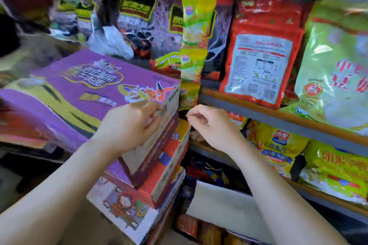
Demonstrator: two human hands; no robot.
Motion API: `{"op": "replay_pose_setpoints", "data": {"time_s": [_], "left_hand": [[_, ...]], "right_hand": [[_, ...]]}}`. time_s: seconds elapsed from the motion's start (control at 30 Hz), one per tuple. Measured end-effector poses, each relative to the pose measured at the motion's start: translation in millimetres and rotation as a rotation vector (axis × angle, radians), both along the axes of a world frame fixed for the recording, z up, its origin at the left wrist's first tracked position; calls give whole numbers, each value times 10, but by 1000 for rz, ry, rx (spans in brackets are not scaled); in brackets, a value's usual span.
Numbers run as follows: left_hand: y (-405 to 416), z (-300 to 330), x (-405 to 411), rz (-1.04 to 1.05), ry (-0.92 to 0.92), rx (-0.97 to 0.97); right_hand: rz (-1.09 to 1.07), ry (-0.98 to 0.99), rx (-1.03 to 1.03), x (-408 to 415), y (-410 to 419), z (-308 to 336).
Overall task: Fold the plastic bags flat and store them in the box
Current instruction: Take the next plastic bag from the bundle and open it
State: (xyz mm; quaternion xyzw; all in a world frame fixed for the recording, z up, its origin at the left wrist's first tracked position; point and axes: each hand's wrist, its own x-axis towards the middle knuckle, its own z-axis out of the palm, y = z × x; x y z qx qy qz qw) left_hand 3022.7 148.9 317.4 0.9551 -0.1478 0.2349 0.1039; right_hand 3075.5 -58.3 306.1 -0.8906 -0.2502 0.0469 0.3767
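Your left hand (129,125) fingers curl on the purple box (95,93) near corner, right hand (207,123) fingers loosely bent w/ nothing; white plastic bag (111,42) lies far behind, so reach there first.

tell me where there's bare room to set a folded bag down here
The flat top of the purple box, left of the left hand, is free. The shelves on the right are packed with packets.
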Motion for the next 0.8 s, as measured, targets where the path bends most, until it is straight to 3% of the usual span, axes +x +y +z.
{"op": "replay_pose_setpoints", "data": {"time_s": [0.13,0.3,0.5,0.7,0.8], "left_hand": [[791,150,186,-11,27,15],[1927,287,715,102,171,294],[2520,479,1374,159,257,490],[3072,393,1921,196,243,462],[3405,320,2254,160,200,446]], "right_hand": [[-69,-157,-47,184,643,240],[-156,-299,-272,487,1520,437],[-213,-302,-439,1045,2210,527],[-249,-418,-523,1678,2939,441],[-260,-365,-517,2068,3398,351]]}}
